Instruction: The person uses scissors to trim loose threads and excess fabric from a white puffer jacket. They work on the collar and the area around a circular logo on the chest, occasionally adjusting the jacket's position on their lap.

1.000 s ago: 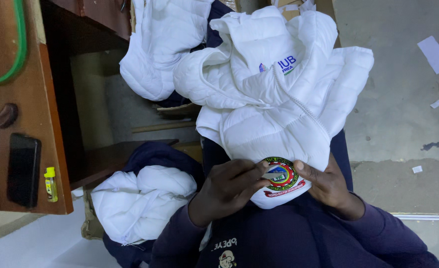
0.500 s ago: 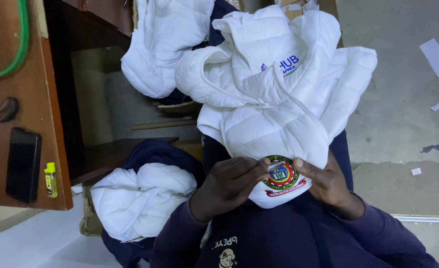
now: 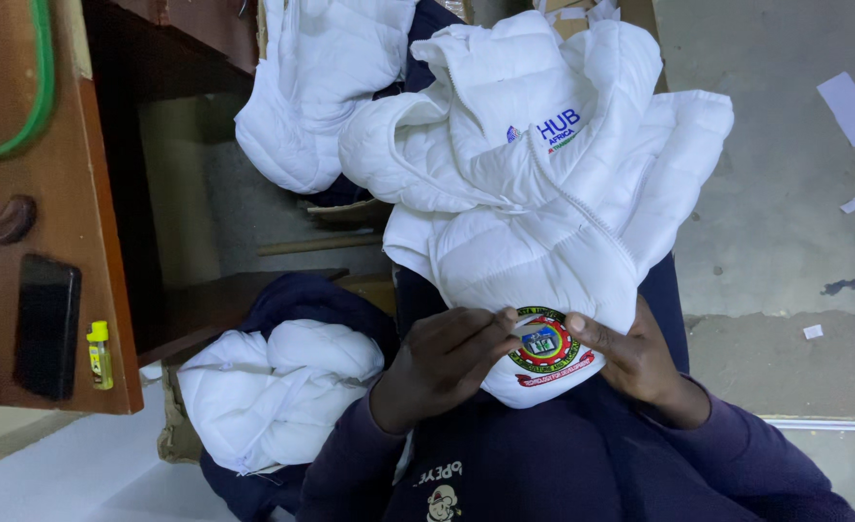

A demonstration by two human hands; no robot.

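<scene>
While the fingertips of both hands press against the rim of a round embroidered badge (image 3: 546, 346), the fabric under it is held taut and flat, which seems to be the reason for the grip. The left hand (image 3: 444, 365) has its fingers drawn close together, the tips laid along the badge's left edge, thumb tucked beneath the cloth. The right hand (image 3: 630, 358) pinches the opposite edge, thumb on top and the other fingers hidden behind the fabric. The badge sits on the lower part of a white quilted jacket (image 3: 534, 184), which lies over the person's lap and spreads away from the body, its collar and zip pointing outward so that the worked area stays nearest the eyes. Dark navy sleeves (image 3: 737, 454) frame the hands.

Further out, a second white jacket (image 3: 277, 391) is bundled beside the person's left knee, resting on dark cloth, and a third (image 3: 316, 82) is heaped beyond the lap, near the first. At the far left a wooden table (image 3: 89, 280) carries a dark phone (image 3: 45, 327), a small yellow-capped bottle (image 3: 100, 354) and a green cable (image 3: 41, 92). Scraps of paper (image 3: 850, 106) lie on the concrete floor (image 3: 785, 222).
</scene>
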